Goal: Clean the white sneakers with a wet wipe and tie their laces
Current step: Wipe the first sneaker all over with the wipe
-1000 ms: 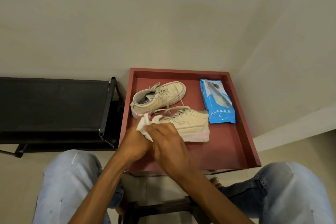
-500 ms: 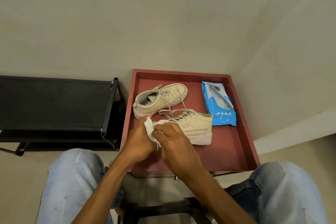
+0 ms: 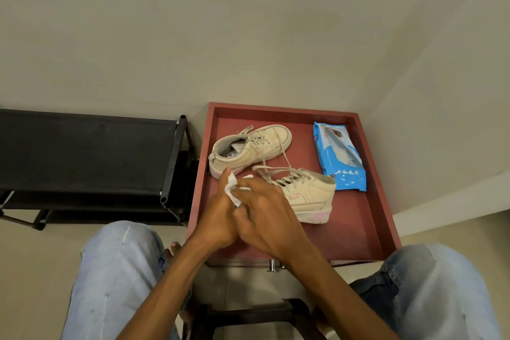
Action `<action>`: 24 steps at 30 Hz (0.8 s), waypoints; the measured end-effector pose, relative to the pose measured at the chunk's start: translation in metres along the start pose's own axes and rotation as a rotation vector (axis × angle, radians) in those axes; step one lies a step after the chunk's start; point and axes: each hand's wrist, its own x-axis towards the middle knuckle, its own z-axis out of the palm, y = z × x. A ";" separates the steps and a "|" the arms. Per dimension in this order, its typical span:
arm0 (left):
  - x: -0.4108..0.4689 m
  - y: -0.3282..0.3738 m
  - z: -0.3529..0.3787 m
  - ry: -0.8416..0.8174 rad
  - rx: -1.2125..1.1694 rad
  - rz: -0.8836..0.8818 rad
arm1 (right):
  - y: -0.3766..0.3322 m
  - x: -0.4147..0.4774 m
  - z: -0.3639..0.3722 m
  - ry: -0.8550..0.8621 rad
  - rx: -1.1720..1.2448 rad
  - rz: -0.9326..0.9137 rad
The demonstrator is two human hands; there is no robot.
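I am watching left hand [image 3: 218, 218] and right hand [image 3: 266, 219] meeting over the left side of the red desk [image 3: 382, 201], both grips pinching the wet wipe [image 3: 231, 188], right hand hiding the toe of the near sneaker [image 3: 307, 196], far sneaker [image 3: 248, 149] lying behind, wipes pack [image 3: 339, 159] on the desk's right.

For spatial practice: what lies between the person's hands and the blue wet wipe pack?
In the head view, the nearer white sneaker lies between the blue wet wipe pack and the left hand and right hand.
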 end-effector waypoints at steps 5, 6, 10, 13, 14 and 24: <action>0.000 0.010 -0.001 0.063 -0.022 -0.209 | 0.004 -0.008 -0.006 0.013 0.014 0.005; -0.001 0.012 -0.002 0.035 -0.025 -0.213 | 0.006 -0.009 -0.008 0.022 0.030 0.028; 0.001 0.006 -0.001 -0.029 -0.144 -0.228 | 0.013 -0.015 -0.015 0.070 0.031 0.090; 0.003 0.003 -0.002 0.003 -0.170 -0.223 | 0.014 -0.016 -0.017 0.133 0.044 0.156; 0.003 0.003 -0.003 0.001 -0.174 -0.225 | 0.013 -0.014 -0.016 0.130 0.065 0.184; 0.002 -0.002 0.000 0.047 -0.153 -0.136 | -0.003 0.024 0.009 0.000 -0.095 0.159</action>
